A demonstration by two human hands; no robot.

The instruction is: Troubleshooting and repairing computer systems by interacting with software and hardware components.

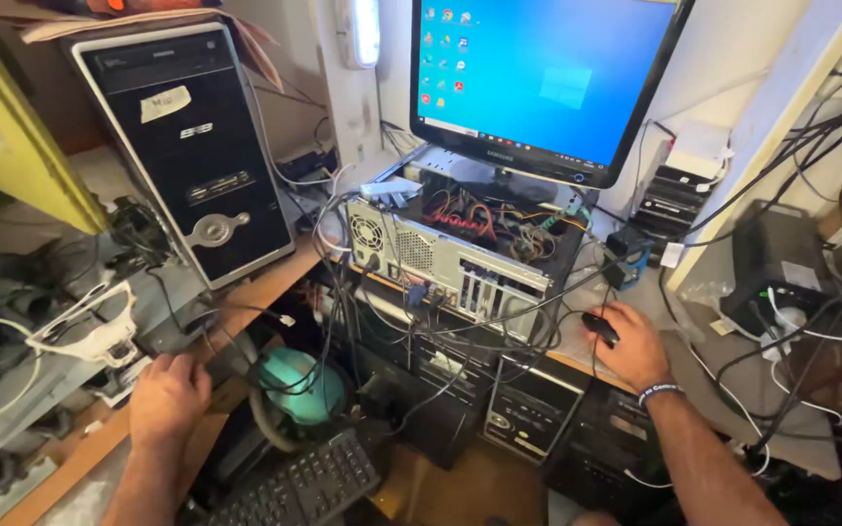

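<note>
Keyboard (pixel 309 482) lowest in frame. Left hand (pixel 168 394) flat, fingers together, on bench (pixel 255 292) edge. Right hand (pixel 635 346) cupped over black mouse (pixel 599 327) beside open computer case (pixel 460 248).

Monitor (pixel 538 73) lit in front of me, blue desktop, icons down left side. Under it open computer case (pixel 460 244) lying flat, red and orange wires showing inside, grey rear panel toward me. Black tower (pixel 192 146) upright at my left on wooden bench (pixel 270 282), white label stuck on front. Teal round object (pixel 299 385) below bench edge, cables draped over it. White plastic frame (pixel 90 326) far left. Black box (pixel 777 258) with cables at right.
</note>
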